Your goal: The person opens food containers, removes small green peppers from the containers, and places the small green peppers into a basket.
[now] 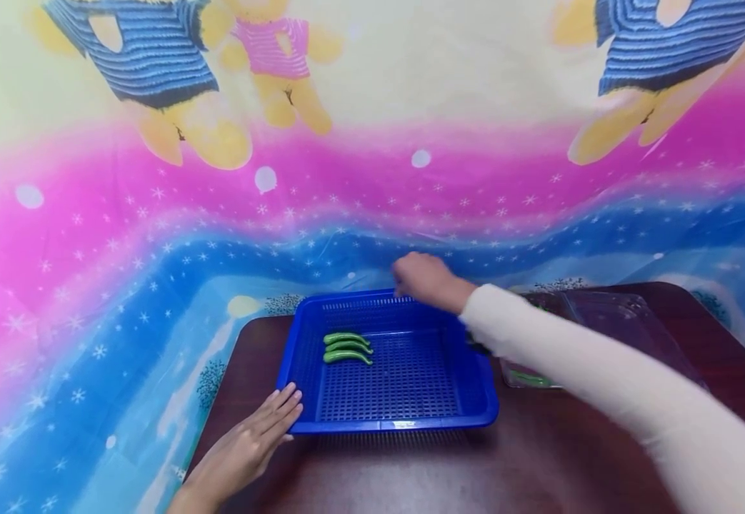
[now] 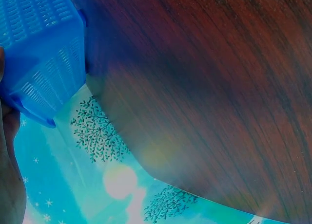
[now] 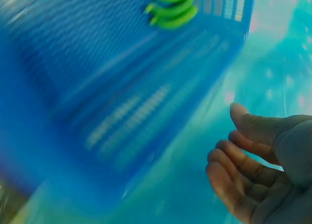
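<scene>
A blue plastic basket (image 1: 404, 426) stands on the table, with three green chili peppers (image 1: 346, 355) side by side at the left of its floor. My left hand (image 1: 243, 442) rests its straight fingers on the basket's front left rim; in the left wrist view only the edge of this hand (image 2: 9, 175) shows. Over the basket's back rim hovers my right hand (image 1: 430, 278). In the right wrist view, the right hand (image 3: 248, 170) has loosely curled fingers with nothing between them, beside the basket wall. The peppers (image 3: 173, 12) also show there.
To the right of the basket, a clear plastic container (image 1: 636, 314) with green peppers (image 1: 529, 378) in it is partly hidden behind my right sleeve (image 1: 578, 364). The dark wooden table (image 1: 398, 478) ends at a patterned sheet (image 1: 359, 185) along the back and left.
</scene>
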Tool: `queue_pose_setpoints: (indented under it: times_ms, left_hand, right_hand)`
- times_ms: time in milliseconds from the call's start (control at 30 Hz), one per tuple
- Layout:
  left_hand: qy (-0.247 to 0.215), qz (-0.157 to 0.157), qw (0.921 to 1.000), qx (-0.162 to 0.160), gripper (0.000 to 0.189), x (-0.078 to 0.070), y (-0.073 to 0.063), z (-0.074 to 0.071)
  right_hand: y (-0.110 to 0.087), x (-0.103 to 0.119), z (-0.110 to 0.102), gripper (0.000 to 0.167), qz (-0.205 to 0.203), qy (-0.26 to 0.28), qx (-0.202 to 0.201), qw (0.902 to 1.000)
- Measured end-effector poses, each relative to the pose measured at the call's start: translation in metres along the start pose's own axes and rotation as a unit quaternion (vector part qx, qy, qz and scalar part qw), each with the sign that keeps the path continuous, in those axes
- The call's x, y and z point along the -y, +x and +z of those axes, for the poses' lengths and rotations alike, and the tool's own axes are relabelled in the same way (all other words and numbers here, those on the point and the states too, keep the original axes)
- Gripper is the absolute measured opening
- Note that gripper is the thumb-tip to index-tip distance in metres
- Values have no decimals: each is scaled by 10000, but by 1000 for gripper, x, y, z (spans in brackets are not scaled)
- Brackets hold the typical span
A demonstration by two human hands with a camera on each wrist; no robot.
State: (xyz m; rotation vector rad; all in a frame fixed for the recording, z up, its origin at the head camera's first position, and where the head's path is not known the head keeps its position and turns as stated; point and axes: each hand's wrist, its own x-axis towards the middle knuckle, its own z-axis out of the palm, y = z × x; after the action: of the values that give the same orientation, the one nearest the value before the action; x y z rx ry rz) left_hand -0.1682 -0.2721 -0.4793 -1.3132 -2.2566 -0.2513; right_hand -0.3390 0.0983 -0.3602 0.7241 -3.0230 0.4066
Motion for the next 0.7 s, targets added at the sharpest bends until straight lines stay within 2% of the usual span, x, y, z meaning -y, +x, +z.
queue_pose_setpoints:
  times_ms: [133,300,400,500,633,700]
  left_hand:
    - [-70,9,10000,-5,44,-1,2,0]
    - [-91,-74,9999,58,45,-1,1,-1]
    - [-131,-101,9998,90,45,-1,1,-1]
    - [-157,-55,9999,7,45,-1,1,1]
    - [-165,-30,9998,-55,45,-2,1,0]
    - [-172,-43,9998,-20,45,-2,1,0]
  right_hand:
    - [-50,-51,-29,13,281,80,-109,9995]
    - [-111,-97,-39,14,778,-51,-109,9969]
    - [-138,-117,-34,22,1060,-330,-88,9938]
    - [-158,-132,-22,27,1345,-363,202,9901]
    - [-172,-141,-5,24,1567,-62,574,9860]
    - [-177,-143,4,24,1660,68,635,9841]
